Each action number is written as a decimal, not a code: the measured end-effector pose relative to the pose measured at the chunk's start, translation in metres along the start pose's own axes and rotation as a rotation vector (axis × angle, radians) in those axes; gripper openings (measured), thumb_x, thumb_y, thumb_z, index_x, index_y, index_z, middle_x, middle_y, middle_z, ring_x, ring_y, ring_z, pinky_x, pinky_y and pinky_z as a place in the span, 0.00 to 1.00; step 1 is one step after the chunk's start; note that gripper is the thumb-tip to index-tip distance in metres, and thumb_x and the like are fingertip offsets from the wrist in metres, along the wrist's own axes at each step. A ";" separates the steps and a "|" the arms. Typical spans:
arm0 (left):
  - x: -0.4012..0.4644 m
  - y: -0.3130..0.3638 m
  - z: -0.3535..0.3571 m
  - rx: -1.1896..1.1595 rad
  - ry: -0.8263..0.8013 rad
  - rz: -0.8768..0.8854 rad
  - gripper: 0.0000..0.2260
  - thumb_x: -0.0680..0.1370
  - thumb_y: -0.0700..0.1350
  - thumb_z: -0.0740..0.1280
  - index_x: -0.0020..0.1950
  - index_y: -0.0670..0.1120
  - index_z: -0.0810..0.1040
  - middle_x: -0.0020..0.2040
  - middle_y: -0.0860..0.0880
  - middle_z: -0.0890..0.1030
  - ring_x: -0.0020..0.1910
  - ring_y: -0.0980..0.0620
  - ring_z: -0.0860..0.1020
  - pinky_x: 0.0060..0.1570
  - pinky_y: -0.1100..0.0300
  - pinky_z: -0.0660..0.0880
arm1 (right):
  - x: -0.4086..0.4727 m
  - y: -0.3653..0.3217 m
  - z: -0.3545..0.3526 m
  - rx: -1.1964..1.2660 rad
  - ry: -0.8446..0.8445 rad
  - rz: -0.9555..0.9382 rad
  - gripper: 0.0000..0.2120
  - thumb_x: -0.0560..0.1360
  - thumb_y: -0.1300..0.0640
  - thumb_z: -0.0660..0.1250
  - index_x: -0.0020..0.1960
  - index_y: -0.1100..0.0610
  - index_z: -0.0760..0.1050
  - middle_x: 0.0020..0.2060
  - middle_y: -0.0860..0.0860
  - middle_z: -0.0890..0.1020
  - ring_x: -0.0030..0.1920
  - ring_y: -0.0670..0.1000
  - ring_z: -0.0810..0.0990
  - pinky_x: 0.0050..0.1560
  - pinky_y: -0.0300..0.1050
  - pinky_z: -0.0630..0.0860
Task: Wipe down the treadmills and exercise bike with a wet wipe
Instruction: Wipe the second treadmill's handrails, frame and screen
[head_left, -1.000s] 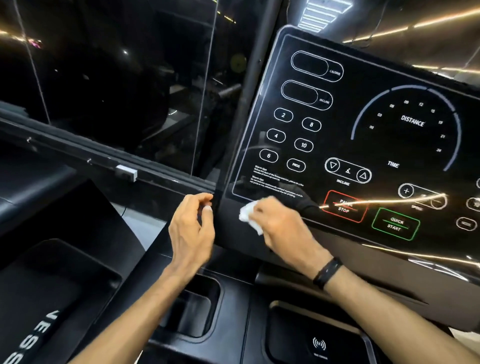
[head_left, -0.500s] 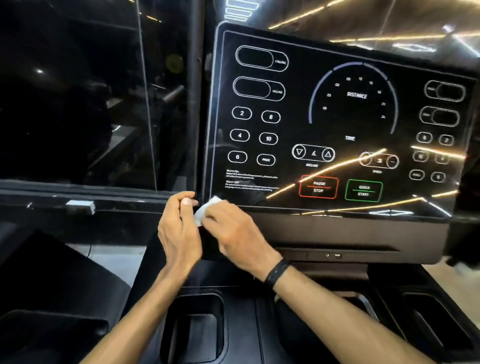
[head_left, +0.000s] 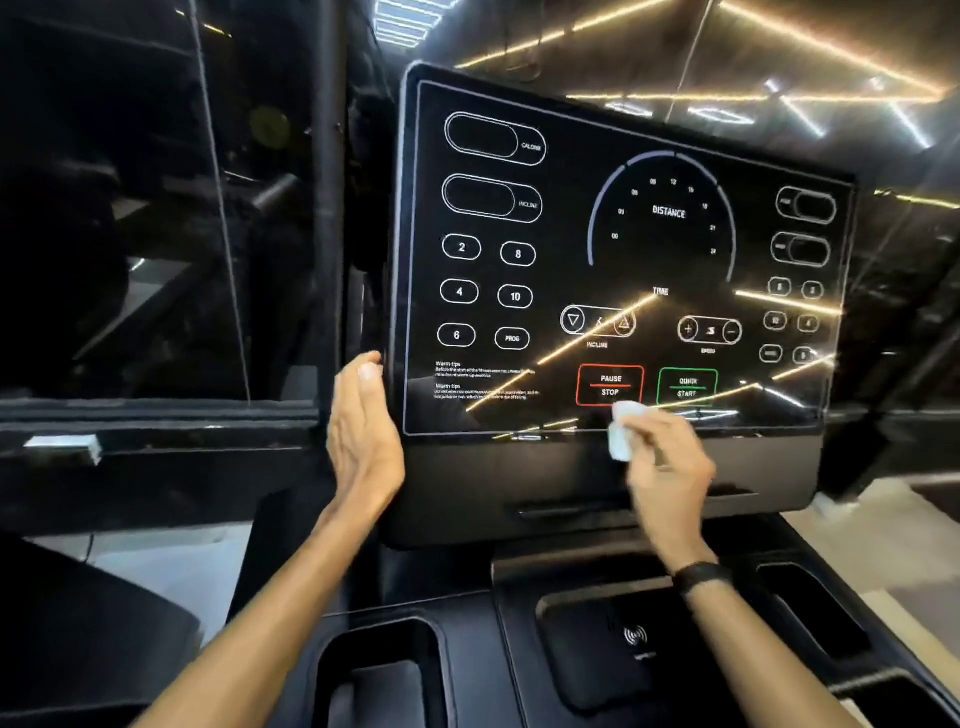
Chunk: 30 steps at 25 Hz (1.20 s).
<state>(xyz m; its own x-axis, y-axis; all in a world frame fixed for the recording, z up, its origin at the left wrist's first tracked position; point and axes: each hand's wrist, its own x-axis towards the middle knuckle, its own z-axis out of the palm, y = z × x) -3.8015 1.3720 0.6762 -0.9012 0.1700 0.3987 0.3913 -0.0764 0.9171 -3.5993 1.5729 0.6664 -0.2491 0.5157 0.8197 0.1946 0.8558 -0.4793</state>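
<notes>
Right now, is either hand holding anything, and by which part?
The right hand pinches a white wet wipe by its right side, at the console screen's bottom edge. The left hand holds nothing, lying flat against the console's left edge.

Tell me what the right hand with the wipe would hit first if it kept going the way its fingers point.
The right hand points up-left with the wet wipe at the console screen's bottom edge. Probably the PAUSE/STOP button first, just above the wipe.

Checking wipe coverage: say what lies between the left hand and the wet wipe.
In the head view, only the console's bare lower-left corner separates the left hand from the wet wipe.
</notes>
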 end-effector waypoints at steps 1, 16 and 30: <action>-0.001 -0.002 0.004 0.001 -0.028 -0.027 0.31 0.79 0.62 0.44 0.70 0.47 0.73 0.67 0.52 0.76 0.64 0.59 0.71 0.65 0.63 0.62 | 0.006 0.007 -0.002 -0.023 0.069 0.103 0.18 0.70 0.77 0.67 0.46 0.55 0.82 0.45 0.57 0.83 0.48 0.54 0.80 0.53 0.50 0.77; -0.005 -0.011 0.003 -0.190 0.044 -0.078 0.26 0.77 0.66 0.45 0.62 0.56 0.73 0.53 0.54 0.79 0.51 0.59 0.76 0.59 0.53 0.72 | 0.057 -0.149 0.095 0.188 -0.300 -0.640 0.12 0.76 0.73 0.61 0.52 0.65 0.82 0.49 0.56 0.80 0.50 0.56 0.76 0.56 0.45 0.73; -0.017 -0.010 0.003 -0.077 0.101 0.131 0.17 0.81 0.56 0.49 0.67 0.56 0.67 0.59 0.60 0.76 0.58 0.56 0.75 0.63 0.44 0.70 | 0.123 -0.146 0.090 0.170 -0.146 -0.523 0.12 0.75 0.74 0.62 0.49 0.65 0.82 0.45 0.58 0.81 0.47 0.59 0.77 0.50 0.57 0.76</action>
<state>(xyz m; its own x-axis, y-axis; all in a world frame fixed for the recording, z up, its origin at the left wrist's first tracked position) -3.7898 1.3724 0.6607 -0.8591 0.0544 0.5089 0.4947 -0.1668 0.8529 -3.7441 1.5145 0.8091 -0.4024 0.0118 0.9154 -0.1422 0.9870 -0.0752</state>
